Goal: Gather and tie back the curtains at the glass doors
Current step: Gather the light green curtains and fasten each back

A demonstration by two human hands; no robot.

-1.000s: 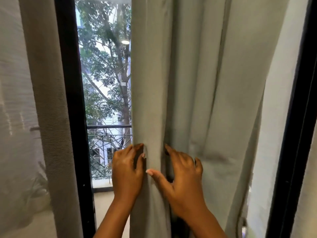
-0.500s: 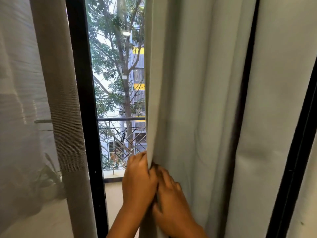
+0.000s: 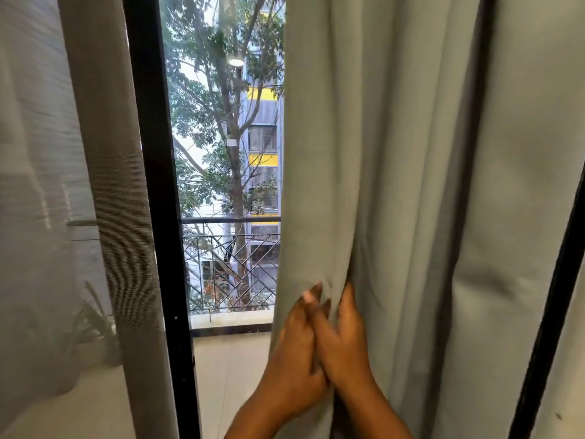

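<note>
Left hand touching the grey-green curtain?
Touching. Head view: left hand fingers press into the grey-green curtain edge fold, beside the right hand.

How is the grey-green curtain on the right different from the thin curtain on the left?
The grey-green curtain is thick and opaque; the sheer curtain lets a plant and railing show through. The grey-green curtain falls in deep folds, while the sheer curtain hangs flatter, with a darker woven band at its edge. The left hand and right hand gather the grey-green curtain; nothing touches the sheer curtain. Both hang at the glass doors.
</note>
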